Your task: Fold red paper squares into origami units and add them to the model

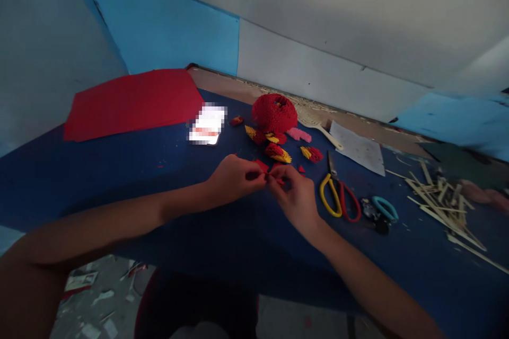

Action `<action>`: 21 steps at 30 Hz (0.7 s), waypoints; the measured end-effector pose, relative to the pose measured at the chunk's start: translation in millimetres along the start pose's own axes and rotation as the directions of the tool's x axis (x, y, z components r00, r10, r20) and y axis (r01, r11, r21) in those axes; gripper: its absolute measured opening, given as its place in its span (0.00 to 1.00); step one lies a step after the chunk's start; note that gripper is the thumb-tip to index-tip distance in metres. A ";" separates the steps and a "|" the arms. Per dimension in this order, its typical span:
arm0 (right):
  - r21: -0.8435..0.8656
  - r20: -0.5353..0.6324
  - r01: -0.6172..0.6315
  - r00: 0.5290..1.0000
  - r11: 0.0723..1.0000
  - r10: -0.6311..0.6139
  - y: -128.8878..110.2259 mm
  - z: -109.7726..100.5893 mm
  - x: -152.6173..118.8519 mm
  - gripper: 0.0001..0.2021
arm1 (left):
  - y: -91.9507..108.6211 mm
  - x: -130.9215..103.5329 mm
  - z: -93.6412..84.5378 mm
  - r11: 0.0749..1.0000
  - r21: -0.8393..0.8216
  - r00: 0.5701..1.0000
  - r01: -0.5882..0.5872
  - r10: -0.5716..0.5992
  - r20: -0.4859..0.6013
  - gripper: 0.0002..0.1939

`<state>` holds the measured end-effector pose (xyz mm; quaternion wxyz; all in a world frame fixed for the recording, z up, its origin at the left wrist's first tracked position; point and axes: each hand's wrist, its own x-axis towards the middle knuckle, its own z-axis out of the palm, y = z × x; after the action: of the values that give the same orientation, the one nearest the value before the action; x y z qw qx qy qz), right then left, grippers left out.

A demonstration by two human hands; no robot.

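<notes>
One tiny red piece [268,174]: pinched in left hand [237,177] and right hand [293,188], over the table [115,164]
Table: dark blue, big red sheet [135,103] back left
Wall [318,58]: patchy blue and greyish
Floor [274,312]: messy, scraps [103,295] lower left

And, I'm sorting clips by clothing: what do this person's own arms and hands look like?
The left hand and right hand are bare, without gloves. The left arm and right arm show no sleeve, watch or bracelet. Rings or small marks cannot be made out.

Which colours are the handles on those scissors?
The scissors have one yellow handle and one red handle, best seen in the head view.
</notes>
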<state>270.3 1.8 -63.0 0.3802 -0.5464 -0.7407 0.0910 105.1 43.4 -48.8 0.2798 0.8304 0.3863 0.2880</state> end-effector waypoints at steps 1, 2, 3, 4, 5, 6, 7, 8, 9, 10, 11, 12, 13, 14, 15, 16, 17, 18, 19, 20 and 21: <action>-0.067 -0.048 0.079 0.995 0.995 -0.082 -0.5 -0.7 0.4 0.02 | 1.8 -0.2 0.9 1.000 -0.018 1.000 0.013 -0.014 -0.028 0.11; -0.136 -0.080 0.168 0.980 0.976 -0.180 -0.9 -1.8 0.9 0.02 | 3.6 -0.5 1.3 0.998 -0.047 0.998 0.028 -0.030 -0.047 0.11; -0.197 -0.095 0.255 0.956 0.947 -0.277 -1.4 -3.5 1.3 0.03 | 5.3 -0.9 1.3 0.995 -0.085 0.997 0.044 -0.048 -0.055 0.11; -0.242 -0.093 0.333 0.927 0.911 -0.363 -2.2 -5.3 1.7 0.04 | 6.7 -1.4 1.0 0.990 -0.128 0.997 0.059 -0.066 -0.051 0.11; -0.273 -0.084 0.397 0.898 0.877 -0.432 -3.1 -7.2 2.0 0.05 | 7.7 -1.9 0.5 0.982 -0.174 0.996 0.073 -0.081 -0.043 0.11; -0.293 -0.074 0.443 0.873 0.847 -0.482 -4.0 -8.9 2.1 0.07 | 8.3 -2.3 -0.1 0.973 -0.217 0.995 0.085 -0.095 -0.035 0.12; -0.308 -0.067 0.477 0.852 0.823 -0.519 -4.9 -10.4 2.1 0.08 | 8.5 -2.8 -0.8 0.962 -0.258 0.994 0.092 -0.103 -0.027 0.12; -0.319 -0.062 0.500 0.837 0.805 -0.544 -5.5 -11.5 2.0 0.09 | 8.3 -3.2 -1.6 0.950 -0.297 0.994 0.099 -0.110 -0.020 0.12; -0.327 -0.054 0.514 0.828 0.793 -0.559 -5.7 -12.3 1.8 0.10 | 8.0 -3.5 -2.4 0.938 -0.331 0.993 0.105 -0.116 -0.014 0.13; -0.326 -0.041 0.521 0.826 0.789 -0.563 -5.4 -12.9 1.5 0.11 | 7.7 -3.7 -3.3 0.928 -0.357 0.992 0.112 -0.124 -0.009 0.13; -0.311 -0.029 0.522 0.830 0.794 -0.557 -4.5 -13.2 1.3 0.12 | 7.3 -3.8 -4.4 0.919 -0.375 0.991 0.120 -0.131 -0.002 0.12; -0.275 -0.015 0.517 0.841 0.811 -0.541 -3.3 -13.5 1.2 0.12 | 7.0 -3.9 -5.5 0.913 -0.387 0.991 0.127 -0.136 0.005 0.12; -0.214 -0.004 0.497 0.860 0.841 -0.510 -1.8 -13.7 1.1 0.12 | 6.8 -3.9 -6.8 0.911 -0.391 0.990 0.133 -0.138 0.015 0.12; -0.131 0.005 0.457 0.888 0.880 -0.460 -0.2 -14.0 1.1 0.12 | 6.6 -4.0 -8.1 0.911 -0.389 0.990 0.135 -0.137 0.023 0.11; -0.038 0.013 0.395 0.919 0.918 -0.394 1.0 -14.3 1.1 0.11 | 6.4 -4.0 -9.4 0.913 -0.385 0.991 0.133 -0.130 0.033 0.11; 0.051 0.020 0.321 0.947 0.946 -0.322 1.9 -14.7 1.1 0.10 | 6.2 -4.0 -10.8 0.915 -0.383 0.992 0.129 -0.121 0.044 0.10; 0.124 0.032 0.250 0.966 0.960 -0.255 2.4 -15.1 1.0 0.09 | 6.0 -3.9 -12.0 0.915 -0.384 0.992 0.123 -0.108 0.061 0.10; 0.176 0.047 0.194 0.978 0.965 -0.205 2.3 -15.5 0.8 0.08 | 5.7 -3.8 -13.2 0.915 -0.386 0.992 0.115 -0.088 0.087 0.10; 0.206 0.056 0.158 0.983 0.966 -0.173 2.0 -15.8 0.6 0.07 | 5.5 -3.5 -14.2 0.914 -0.391 0.991 0.107 -0.065 0.119 0.10; 0.221 0.060 0.144 0.985 0.964 -0.161 1.4 -16.1 0.2 0.07 | 5.1 -3.2 -15.0 0.912 -0.398 0.987 0.099 -0.038 0.159 0.10; 0.227 0.057 0.146 0.985 0.963 -0.163 0.8 -16.3 -0.2 0.08 | 4.8 -2.7 -15.7 0.910 -0.403 0.979 0.091 -0.008 0.204 0.10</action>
<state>281.7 -2.6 -52.2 0.4166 -0.4374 -0.7799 0.1639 95.0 42.4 -35.6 0.4923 0.7674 0.3083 0.2714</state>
